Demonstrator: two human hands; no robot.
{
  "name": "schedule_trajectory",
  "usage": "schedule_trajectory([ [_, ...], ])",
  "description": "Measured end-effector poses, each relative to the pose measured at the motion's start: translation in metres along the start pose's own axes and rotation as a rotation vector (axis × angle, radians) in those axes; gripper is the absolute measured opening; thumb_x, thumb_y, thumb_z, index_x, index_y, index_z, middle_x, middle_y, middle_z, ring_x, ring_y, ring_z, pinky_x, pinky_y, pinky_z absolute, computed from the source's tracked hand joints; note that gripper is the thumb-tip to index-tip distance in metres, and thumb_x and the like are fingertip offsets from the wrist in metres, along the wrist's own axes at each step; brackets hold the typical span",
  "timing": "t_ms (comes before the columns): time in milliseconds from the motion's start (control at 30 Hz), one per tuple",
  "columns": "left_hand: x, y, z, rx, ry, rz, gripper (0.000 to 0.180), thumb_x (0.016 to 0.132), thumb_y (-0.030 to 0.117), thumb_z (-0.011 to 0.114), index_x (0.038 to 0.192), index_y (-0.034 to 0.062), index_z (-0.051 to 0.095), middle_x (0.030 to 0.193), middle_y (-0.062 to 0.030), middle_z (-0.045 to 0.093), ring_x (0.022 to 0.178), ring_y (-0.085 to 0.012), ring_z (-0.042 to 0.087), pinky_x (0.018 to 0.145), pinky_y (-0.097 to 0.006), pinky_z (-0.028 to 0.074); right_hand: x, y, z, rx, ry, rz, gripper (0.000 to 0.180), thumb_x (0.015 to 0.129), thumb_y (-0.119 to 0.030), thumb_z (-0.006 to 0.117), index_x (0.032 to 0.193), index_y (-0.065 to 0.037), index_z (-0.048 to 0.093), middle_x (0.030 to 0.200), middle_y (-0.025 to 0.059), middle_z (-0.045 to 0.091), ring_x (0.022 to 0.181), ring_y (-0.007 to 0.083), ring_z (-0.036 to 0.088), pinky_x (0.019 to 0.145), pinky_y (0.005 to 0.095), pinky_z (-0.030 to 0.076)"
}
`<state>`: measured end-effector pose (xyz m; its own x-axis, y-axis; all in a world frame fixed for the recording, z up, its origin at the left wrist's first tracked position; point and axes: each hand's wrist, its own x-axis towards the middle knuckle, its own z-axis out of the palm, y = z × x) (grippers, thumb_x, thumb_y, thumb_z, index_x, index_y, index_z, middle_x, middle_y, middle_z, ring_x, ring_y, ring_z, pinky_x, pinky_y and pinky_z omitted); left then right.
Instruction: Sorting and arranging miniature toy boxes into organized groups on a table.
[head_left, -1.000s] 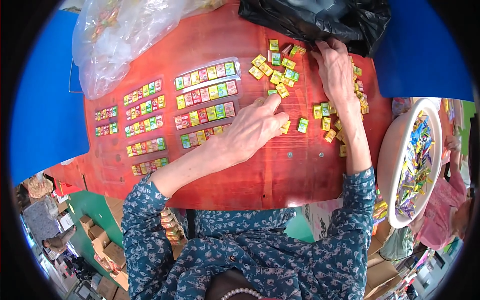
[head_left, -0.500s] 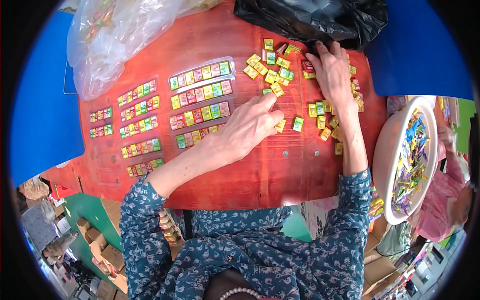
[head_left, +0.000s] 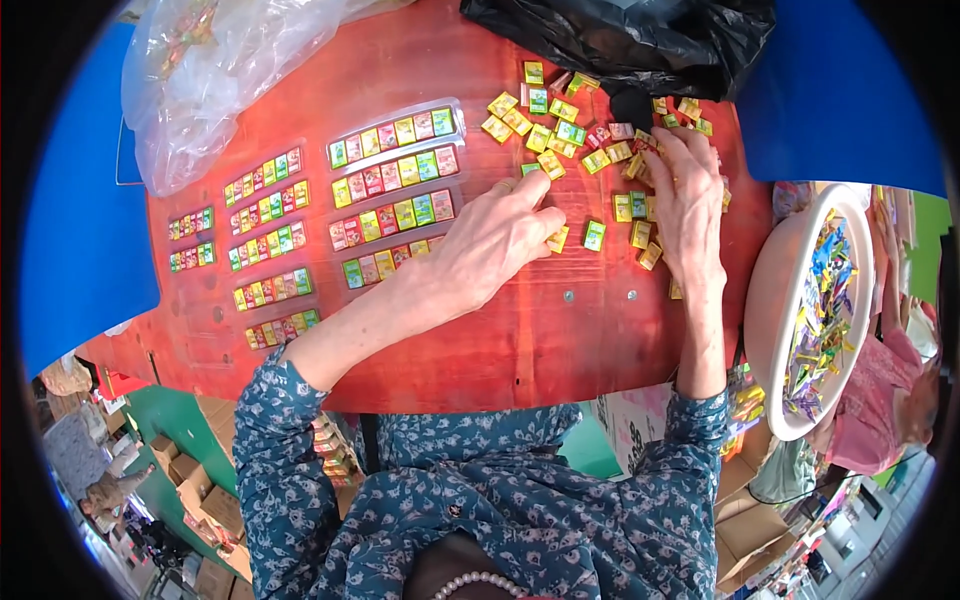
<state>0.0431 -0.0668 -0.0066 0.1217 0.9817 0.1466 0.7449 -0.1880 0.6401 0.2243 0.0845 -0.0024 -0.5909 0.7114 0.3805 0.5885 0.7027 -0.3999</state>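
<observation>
A small green box (head_left: 594, 235) is lying on the red desk (head_left: 450, 375) between the 2 hands, its long axis pointing roughly toward the person; the left hand (head_left: 485, 240) is being the nearer. Just left of that box, a yellow box (head_left: 557, 239) is lying at the left thumb, seemingly touching it. Farther out, the loose pile (head_left: 549, 165) is spreading ahead of the left fingertips and across to the right hand (head_left: 692, 195). The left hand is bending its fingers, and I cannot tell whether it is gripping anything; the right hand is curling over boxes, its hold likewise unclear. Beyond the pile a black bag (head_left: 620, 45) is lying; leftward, rows of boxes (head_left: 395, 178) are running crosswise
</observation>
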Motion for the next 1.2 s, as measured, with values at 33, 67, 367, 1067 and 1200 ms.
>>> schedule_trajectory([
  [33,0.0,0.0,0.0,-0.004,-0.004,-0.001,0.025,0.08,0.007,0.076,0.102,-0.0008,0.067,0.102,-0.0164,0.053,0.087,-0.0341,0.064,0.073,-0.044,0.052,0.001,0.002,-0.002,0.039,-0.003,0.011,0.024,0.086,0.0,0.066,0.109,0.003,0.067,0.105,0.0189,0.064,0.098,0.039,0.06,0.086,0.0439,0.049],
  [67,0.001,0.001,-0.001,-0.009,-0.024,-0.005,0.02,0.081,0.007,0.074,0.097,-0.0011,0.065,0.105,-0.0173,0.053,0.091,-0.0347,0.063,0.075,-0.045,0.053,0.003,0.003,-0.001,0.053,0.005,-0.027,0.023,0.085,0.0,0.066,0.108,0.003,0.068,0.104,0.0187,0.064,0.098,0.0387,0.06,0.085,0.0435,0.049],
  [367,0.001,0.0,-0.001,0.01,-0.044,-0.003,0.015,0.084,0.01,0.072,0.09,0.0001,0.063,0.106,-0.0172,0.053,0.09,-0.0343,0.061,0.076,-0.045,0.052,0.031,-0.009,0.025,0.087,-0.116,-0.266,0.024,0.078,-0.003,0.073,0.102,-0.001,0.072,0.095,0.0119,0.065,0.093,0.033,0.058,0.082,0.0424,0.05],
  [1067,-0.006,-0.002,0.001,0.008,0.02,-0.009,0.021,0.081,0.008,0.074,0.098,0.0,0.065,0.104,-0.0167,0.053,0.089,-0.0342,0.06,0.076,-0.046,0.051,0.0,-0.03,-0.01,0.245,-0.193,-0.243,0.026,0.07,-0.004,0.075,0.095,-0.001,0.069,0.088,0.0117,0.066,0.086,0.0293,0.06,0.082,0.0405,0.049],
  [1200,-0.004,0.0,0.001,-0.034,0.022,-0.021,0.024,0.079,0.005,0.075,0.099,-0.0009,0.065,0.102,-0.0163,0.053,0.089,-0.0345,0.061,0.076,-0.046,0.051,-0.027,-0.039,-0.01,0.238,-0.321,-0.277,0.034,0.068,-0.002,0.073,0.101,-0.002,0.066,0.092,0.0107,0.066,0.093,0.0308,0.059,0.087,0.0426,0.047],
])
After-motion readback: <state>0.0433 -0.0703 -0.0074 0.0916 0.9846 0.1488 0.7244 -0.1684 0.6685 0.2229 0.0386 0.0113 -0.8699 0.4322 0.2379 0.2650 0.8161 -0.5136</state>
